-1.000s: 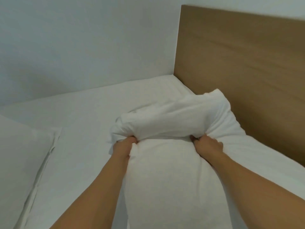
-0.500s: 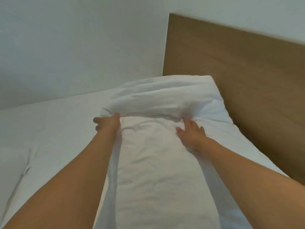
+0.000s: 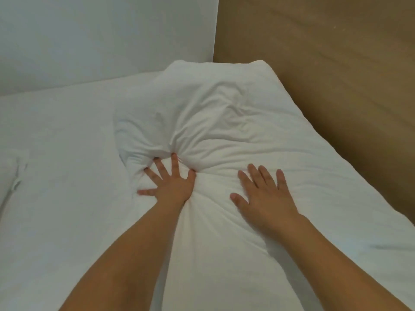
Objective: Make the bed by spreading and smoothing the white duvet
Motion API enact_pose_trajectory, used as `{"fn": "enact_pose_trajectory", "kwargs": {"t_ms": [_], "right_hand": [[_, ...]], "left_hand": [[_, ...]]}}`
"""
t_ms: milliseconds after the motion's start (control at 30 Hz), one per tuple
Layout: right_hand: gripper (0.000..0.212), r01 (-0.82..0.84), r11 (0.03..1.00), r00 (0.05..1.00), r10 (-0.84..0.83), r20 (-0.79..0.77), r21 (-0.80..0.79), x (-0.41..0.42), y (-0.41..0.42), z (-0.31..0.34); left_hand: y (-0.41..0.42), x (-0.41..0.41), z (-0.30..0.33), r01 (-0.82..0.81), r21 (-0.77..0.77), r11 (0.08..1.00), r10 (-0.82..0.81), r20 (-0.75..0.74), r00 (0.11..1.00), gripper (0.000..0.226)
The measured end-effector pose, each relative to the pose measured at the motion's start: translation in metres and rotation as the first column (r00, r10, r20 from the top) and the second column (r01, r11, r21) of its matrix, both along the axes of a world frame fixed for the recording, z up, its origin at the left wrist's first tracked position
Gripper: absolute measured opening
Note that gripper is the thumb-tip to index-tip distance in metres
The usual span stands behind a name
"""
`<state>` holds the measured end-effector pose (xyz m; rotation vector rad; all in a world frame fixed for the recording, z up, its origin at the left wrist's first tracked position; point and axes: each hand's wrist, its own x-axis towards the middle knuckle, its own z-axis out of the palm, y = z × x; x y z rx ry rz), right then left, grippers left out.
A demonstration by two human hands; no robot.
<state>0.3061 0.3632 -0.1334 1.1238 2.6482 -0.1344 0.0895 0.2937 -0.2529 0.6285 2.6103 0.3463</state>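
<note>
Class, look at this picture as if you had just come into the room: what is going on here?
A person is making a bed. Both hands lie flat, fingers spread, on a bunched white duvet that runs along the wooden headboard. The left hand presses into a creased hollow; the right hand rests on smoother fabric. The far end is rumpled, not yet spread over the bare sheet.

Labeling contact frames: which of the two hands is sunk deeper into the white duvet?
The left hand. Its spread fingers dig into the white duvet, bunching creases around the fingertips; the right hand lies flat on smoother fabric nearer the headboard.
</note>
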Motion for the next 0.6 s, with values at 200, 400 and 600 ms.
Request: {"fn": "enact_pose_trajectory", "kwargs": {"t_ms": [200,400,600], "right_hand": [[0.070,0.140,0.990,0.987,-0.137,-0.086,0.026,0.093,0.010,-0.008],[0.072,0.277,0.961,0.960,-0.278,0.025,0.018,0.159,0.004,-0.036],[0.067,0.114,0.991,0.972,-0.098,-0.215,0.064,0.191,-0.067,-0.030]], "left_hand": [[-0.032,0.082,0.090,0.182,0.214,0.960,-0.173,-0.060,0.983,0.064],[-0.149,0.222,0.042,0.611,-0.074,0.788,-0.600,-0.311,0.737,0.071],[-0.177,0.261,0.069,0.624,-0.006,0.782,-0.584,-0.361,0.728,0.071]]}}
